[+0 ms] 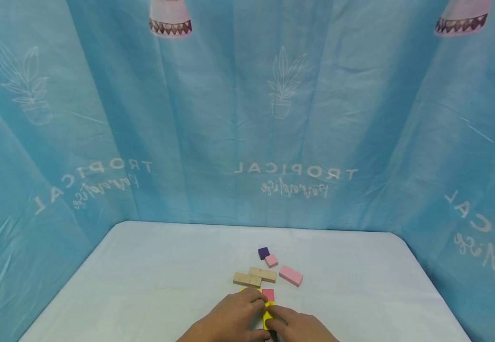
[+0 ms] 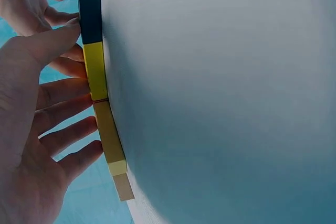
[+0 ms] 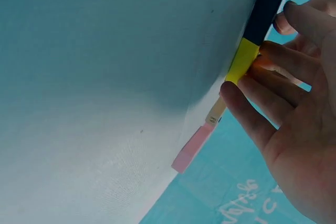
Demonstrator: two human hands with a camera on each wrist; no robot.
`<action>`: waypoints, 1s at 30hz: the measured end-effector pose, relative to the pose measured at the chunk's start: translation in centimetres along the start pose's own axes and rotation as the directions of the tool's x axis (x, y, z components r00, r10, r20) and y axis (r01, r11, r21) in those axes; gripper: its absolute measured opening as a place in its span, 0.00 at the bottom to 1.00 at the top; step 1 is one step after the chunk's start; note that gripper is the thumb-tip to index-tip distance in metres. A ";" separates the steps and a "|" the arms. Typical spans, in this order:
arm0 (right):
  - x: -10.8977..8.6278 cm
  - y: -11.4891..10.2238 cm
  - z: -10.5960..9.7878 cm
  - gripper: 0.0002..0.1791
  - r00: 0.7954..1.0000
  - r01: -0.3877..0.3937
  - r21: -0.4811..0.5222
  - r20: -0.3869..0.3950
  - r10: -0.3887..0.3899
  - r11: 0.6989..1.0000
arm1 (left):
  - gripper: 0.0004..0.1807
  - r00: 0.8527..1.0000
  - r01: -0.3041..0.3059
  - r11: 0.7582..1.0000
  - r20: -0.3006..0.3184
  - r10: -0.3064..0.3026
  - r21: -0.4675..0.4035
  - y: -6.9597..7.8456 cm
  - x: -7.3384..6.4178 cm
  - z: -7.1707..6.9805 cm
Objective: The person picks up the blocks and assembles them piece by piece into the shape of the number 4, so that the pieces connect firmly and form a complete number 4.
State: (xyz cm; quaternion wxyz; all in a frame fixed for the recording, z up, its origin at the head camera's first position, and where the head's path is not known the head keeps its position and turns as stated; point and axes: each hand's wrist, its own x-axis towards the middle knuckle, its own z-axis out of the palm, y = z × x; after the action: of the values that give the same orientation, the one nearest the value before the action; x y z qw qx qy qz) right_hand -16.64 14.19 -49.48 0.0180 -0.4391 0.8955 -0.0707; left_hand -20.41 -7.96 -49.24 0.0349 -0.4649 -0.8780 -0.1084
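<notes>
My left hand [image 1: 234,316] and right hand [image 1: 303,327] meet over a row of blocks near the table's front. Fingertips of both touch a yellow block [image 1: 266,315], with straight fingers in the wrist views. A dark block [image 2: 90,6] adjoins its near end, and my left thumb rests against that one. Beyond the yellow block sits a pinkish-red block [image 1: 268,294]. A second yellow block [image 2: 109,135] lies along the left fingertips, largely covered by the hand in the head view. The right fingers reach along the yellow block [image 3: 244,59] from the other side.
Behind the hands lie two wooden blocks [image 1: 247,280], a long pink block [image 1: 291,275], a small pink block [image 1: 271,261] and a dark purple block [image 1: 263,253]. The white table [image 1: 166,266] is backed by a blue printed curtain [image 1: 213,142].
</notes>
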 end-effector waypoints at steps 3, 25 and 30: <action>0.1 0.1 0.0 0.29 1.000 -0.005 0.011 -0.006 0.005 1.000 | 0.32 1.000 0.005 1.000 -0.002 -0.005 -0.003 -0.1 0.0 0.0; -0.8 2.8 -3.2 0.26 0.944 -0.329 0.067 -0.006 0.330 0.942 | 0.31 0.998 0.044 0.999 0.052 -0.042 -0.031 0.1 0.0 0.2; -0.6 3.7 -2.8 0.25 0.923 -0.379 0.032 -0.056 0.380 0.925 | 0.31 0.993 0.080 0.996 0.090 -0.077 -0.032 0.2 0.2 0.0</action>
State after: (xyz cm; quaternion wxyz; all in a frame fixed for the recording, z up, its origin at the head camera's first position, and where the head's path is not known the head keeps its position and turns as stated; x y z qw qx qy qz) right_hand -19.46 17.25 -47.29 0.0084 -0.2548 0.9629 -0.0887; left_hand -20.40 -7.70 -49.22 -0.0166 -0.4349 -0.8942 -0.1045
